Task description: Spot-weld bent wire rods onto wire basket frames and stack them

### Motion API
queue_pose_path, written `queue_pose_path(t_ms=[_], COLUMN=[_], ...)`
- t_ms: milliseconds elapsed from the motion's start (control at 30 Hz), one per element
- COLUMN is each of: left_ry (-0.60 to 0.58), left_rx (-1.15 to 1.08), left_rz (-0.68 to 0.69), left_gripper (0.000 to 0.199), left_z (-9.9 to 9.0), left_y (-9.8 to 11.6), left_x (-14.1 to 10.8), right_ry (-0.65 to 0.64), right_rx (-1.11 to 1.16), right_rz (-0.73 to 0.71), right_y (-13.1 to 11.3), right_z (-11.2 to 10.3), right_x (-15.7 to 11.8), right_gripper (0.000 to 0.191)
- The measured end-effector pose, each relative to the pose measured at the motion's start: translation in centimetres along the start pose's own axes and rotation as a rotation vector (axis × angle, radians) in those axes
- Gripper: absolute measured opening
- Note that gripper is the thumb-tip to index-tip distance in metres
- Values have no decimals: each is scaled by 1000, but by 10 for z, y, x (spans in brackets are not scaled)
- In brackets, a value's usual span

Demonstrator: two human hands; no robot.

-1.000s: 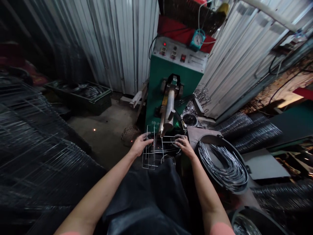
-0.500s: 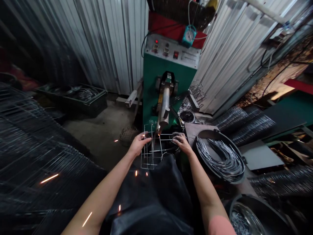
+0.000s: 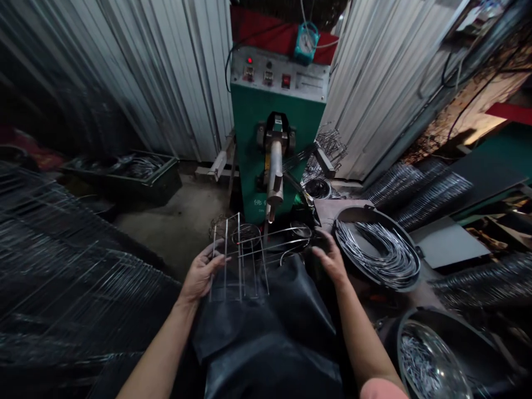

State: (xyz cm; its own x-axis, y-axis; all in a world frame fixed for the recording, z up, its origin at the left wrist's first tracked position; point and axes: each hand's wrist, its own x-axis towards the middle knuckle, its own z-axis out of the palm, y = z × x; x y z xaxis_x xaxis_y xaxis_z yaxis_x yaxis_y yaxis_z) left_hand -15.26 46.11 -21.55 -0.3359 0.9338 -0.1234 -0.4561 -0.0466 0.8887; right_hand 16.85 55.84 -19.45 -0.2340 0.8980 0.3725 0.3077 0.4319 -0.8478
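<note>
My left hand [image 3: 204, 272] is closed on the left side of a wire frame [image 3: 240, 265], a grid of thin metal rods held over my dark apron [image 3: 266, 343]. To the right, my right hand [image 3: 330, 257] has its thumb and fingers apart, beside the right end of the frame's long wires, with nothing visible between them. Beyond the frame, the metal arm of a green machine [image 3: 275, 172] points toward me, its tip just above the wires.
A round tray of bent wires [image 3: 376, 249] stands at the right, with a bowl of short metal pieces [image 3: 424, 360] nearer me. Stacked wire grids [image 3: 75, 277] fill the left. A green bin [image 3: 153, 180] sits on the floor behind them.
The wire frame and my left hand have moved left and toward me, away from the machine tip. My right hand has opened off the wires. The flying sparks are gone.
</note>
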Motion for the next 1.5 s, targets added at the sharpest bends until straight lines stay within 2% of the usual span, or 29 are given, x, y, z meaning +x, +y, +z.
queue_pose_path(t_ms=[67,133,233,400,533,767,867,933,1033,1133,1200,1267,1367,1500], left_ry=[4,4,17,11,19,20,30,45,90,122,117,97,79,-21], left_rx=[-97,-158,-198,-254,-264,-335,-414,-444,-441,-431,-427,-432,-467,-410], left_rz=[-39,-56,-98,-218,-267,-295,-376,-472,-606,-719,-774,-812,-866,-889], left_gripper=[49,46,41,33,25,14,15,21,28,28,26,25,34,52], left_z=[-8,-9,-3,2,1,-4,-10,-10,-4,2,2,0,-2,-4], left_y=[11,20,23,15,10,6,3,-2,-16,-34,-45,-55,-66,-69], left_x=[-17,-31,-44,-59,-70,-82,-84,-83,-83,-86,-89,-92,-93,-92], right_ry=[201,287,275,212,205,238,291,183,-239,-592,-708,-712,-632,-535], right_rx=[89,142,162,121,80,95,161,178,128,48,12,2,56,228], right_rz=[107,171,217,213,217,245,263,241,157,70,68,110,194,330], right_y=[6,12,8,-12,-17,-8,2,4,-6,-20,-26,-29,-33,-41], right_z=[-13,-20,-17,2,3,-3,-3,-3,-4,-7,-9,-11,-9,5], right_x=[-17,-29,-44,-63,-76,-97,-104,-110,-119,-131,-141,-152,-163,-153], right_gripper=[55,55,49,42,37,34,39,47,58,38,27,30,36,37])
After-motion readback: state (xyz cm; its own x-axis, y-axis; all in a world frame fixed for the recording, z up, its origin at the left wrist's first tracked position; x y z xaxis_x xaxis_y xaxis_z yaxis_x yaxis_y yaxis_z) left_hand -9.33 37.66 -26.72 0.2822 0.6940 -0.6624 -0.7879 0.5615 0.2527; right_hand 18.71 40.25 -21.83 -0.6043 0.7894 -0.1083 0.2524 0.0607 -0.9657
